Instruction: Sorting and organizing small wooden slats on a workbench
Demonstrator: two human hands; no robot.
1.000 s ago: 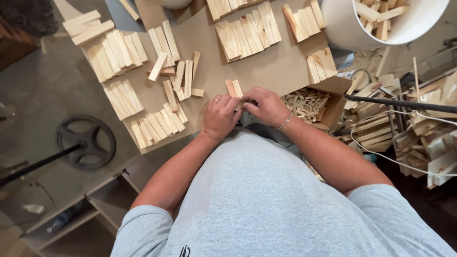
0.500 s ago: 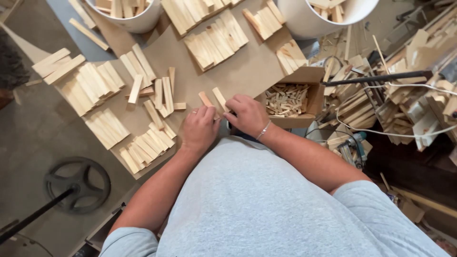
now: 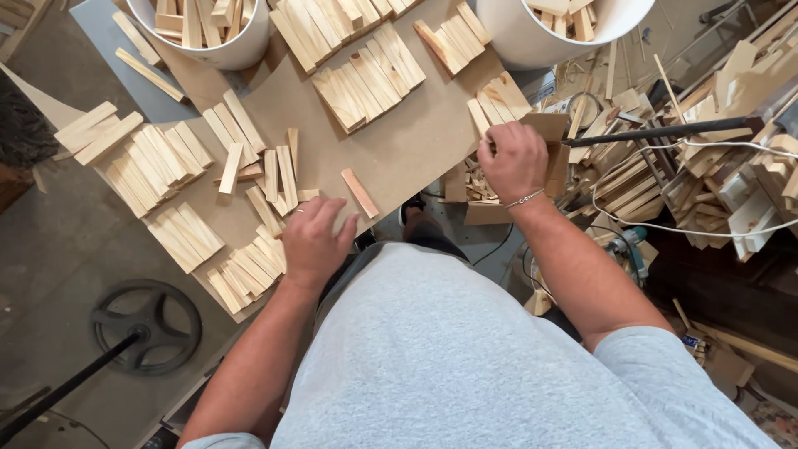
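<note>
Resting flat on the brown board [image 3: 391, 158], the left hand [image 3: 314, 241] has fingers spread and palm down, holding nothing, fingertips just short of a single small wood strip [image 3: 359, 193] lying loose and slanted on the board. The right hand [image 3: 515, 160] is down in the open cardboard box [image 3: 553, 133] at the board's right edge, fingers curled over the small wood pieces [image 3: 475, 185] inside; whether it pinches any piece cannot be told, since the fingertips are hidden. A thin bracelet sits on the right wrist. Left of the left hand, rows of wood strips [image 3: 249, 270] lie side by side near the board's near edge, with more loose strips [image 3: 278, 175] scattered just above them and a larger batch [image 3: 150, 170] further left. Neat stacks of strips [image 3: 370, 75] fill the far middle of the board, another stack [image 3: 499, 100] touching the box. Two white buckets [image 3: 241, 46] holding wood offcuts stand at the far edge. A messy scrap pile [image 3: 706, 166] with a white cable lies well to the right, and a black wheel [image 3: 148, 324] sits on the floor lower left.
</note>
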